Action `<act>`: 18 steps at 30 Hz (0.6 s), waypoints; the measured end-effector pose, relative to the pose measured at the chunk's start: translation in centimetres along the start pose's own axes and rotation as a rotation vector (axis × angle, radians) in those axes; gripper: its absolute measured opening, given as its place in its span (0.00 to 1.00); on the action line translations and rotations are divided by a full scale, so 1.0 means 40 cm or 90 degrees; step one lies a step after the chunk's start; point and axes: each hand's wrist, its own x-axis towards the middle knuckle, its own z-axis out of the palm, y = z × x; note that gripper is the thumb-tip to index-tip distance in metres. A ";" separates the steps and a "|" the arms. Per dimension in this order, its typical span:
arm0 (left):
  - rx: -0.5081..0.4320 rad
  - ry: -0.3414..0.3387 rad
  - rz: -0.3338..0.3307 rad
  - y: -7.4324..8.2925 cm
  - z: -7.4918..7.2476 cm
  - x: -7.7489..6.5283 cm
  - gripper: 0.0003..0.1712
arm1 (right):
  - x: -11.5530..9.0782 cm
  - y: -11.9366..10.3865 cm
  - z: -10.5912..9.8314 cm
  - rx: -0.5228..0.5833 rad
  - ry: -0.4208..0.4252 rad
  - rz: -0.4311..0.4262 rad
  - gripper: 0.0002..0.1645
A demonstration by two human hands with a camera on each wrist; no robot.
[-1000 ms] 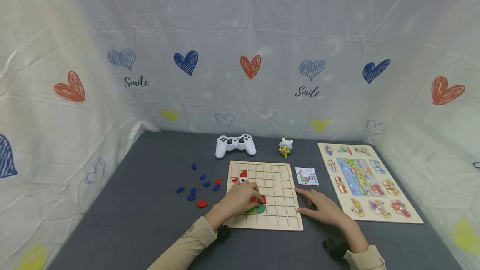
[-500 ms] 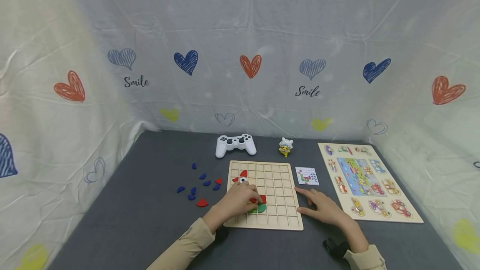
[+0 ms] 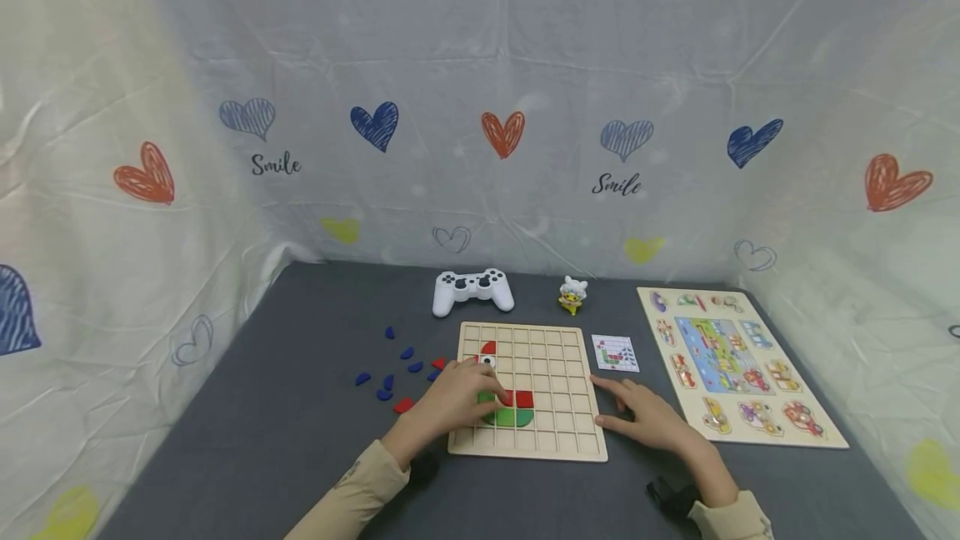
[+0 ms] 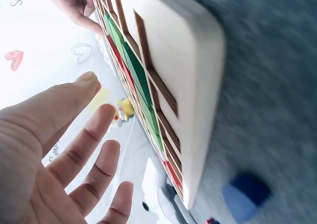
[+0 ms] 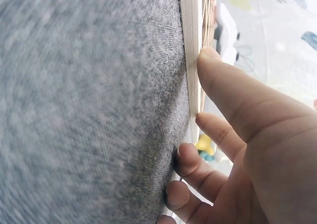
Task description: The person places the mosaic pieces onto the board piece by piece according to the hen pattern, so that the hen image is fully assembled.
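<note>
A wooden grid board lies on the dark table, with green pieces, a red square, a red quarter-round piece and an eye tile in its cells. My left hand hovers over the board's left side, partly covering pieces there. The left wrist view shows its thumb and fingers spread apart with nothing between them. My right hand touches the board's right edge with thumb and forefinger; in the right wrist view the thumb rests against that edge.
Several blue pieces and red pieces lie left of the board. Behind it are a white game controller and a small figurine. To the right are a pattern card and a wooden picture puzzle.
My left hand has drawn back to the left from the red pieces, uncovering more red and green pieces. My right hand stays at the board's edge.
</note>
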 end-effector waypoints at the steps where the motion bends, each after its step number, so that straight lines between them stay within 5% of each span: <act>1: 0.000 0.002 -0.003 -0.002 -0.002 -0.004 0.06 | 0.000 0.000 0.000 0.000 0.000 -0.001 0.39; 18: -0.015 0.039 -0.070 -0.088 -0.033 -0.112 0.11 | -0.001 -0.001 0.000 0.000 0.005 -0.007 0.39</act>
